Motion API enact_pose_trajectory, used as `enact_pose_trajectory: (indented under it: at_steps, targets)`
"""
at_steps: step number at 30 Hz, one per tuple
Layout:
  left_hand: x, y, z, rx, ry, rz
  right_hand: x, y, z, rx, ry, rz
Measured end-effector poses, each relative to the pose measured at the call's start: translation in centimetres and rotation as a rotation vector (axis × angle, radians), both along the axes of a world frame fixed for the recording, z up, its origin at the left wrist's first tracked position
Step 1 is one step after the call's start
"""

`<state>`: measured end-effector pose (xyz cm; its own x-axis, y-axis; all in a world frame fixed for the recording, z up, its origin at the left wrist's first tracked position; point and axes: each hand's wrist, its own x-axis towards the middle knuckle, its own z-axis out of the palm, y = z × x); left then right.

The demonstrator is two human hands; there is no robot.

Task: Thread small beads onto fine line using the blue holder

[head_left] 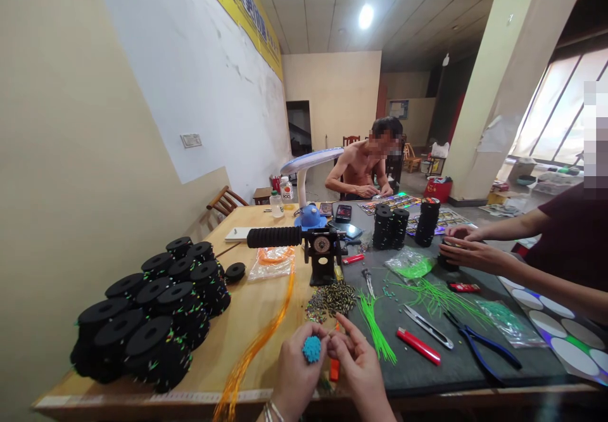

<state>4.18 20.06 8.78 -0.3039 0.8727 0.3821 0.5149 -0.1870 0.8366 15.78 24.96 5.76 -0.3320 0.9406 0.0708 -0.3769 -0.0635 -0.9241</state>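
Observation:
My left hand is closed around a small blue spiky ball at the table's near edge. My right hand is right beside it, its fingers pinched together against the ball on something too small to make out. Just beyond my hands lie a pile of small dark beads, a bundle of orange strands and green strands.
Black foam spools are stacked at the left, with more stacked spools further back. A winding tool and a desk lamp stand mid-table. Red lighters, scissors and pliers lie at right. Another person's hands work there; a second person sits opposite.

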Motion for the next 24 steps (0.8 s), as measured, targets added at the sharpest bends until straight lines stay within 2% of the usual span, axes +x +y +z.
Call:
enact_pose_trajectory:
  at_steps: [2,4,8,10,13,16,18,20,22,24]
  targets:
    - [0.0,0.1,0.0,0.004,-0.001,0.018,0.9,0.3,0.5,0.047,-0.07,-0.043]
    - [-0.1,0.1,0.2,0.011,-0.003,0.045,2.8,1.1,1.3,0.164,-0.218,-0.111]
    - [-0.6,0.1,0.4,0.019,-0.012,0.05,8.8,3.3,2.4,0.58,-0.741,-0.334]
    - [-0.9,0.1,0.4,0.015,-0.018,0.032,11.7,4.3,2.4,0.727,-1.018,-0.383]
    - [-1.2,0.0,0.4,0.014,-0.026,0.01,14.3,5.3,1.7,0.843,-1.337,-0.367]
    - [-1.2,0.0,0.7,0.022,-0.02,-0.013,15.1,5.8,1.0,0.9,-1.418,-0.399]
    - [-1.2,0.0,0.9,0.019,-0.007,-0.021,14.8,5.8,1.0,0.872,-1.314,-0.448]
    - [-1.3,0.1,1.1,0.01,0.005,-0.022,13.8,5.3,1.4,0.742,-1.1,-0.444]
    - [-1.3,0.1,1.2,0.008,0.009,-0.024,12.0,4.4,2.0,0.495,-0.817,-0.338]
    - [-1.4,0.3,1.2,0.009,0.01,-0.033,9.4,3.4,2.3,0.173,-0.538,-0.164]
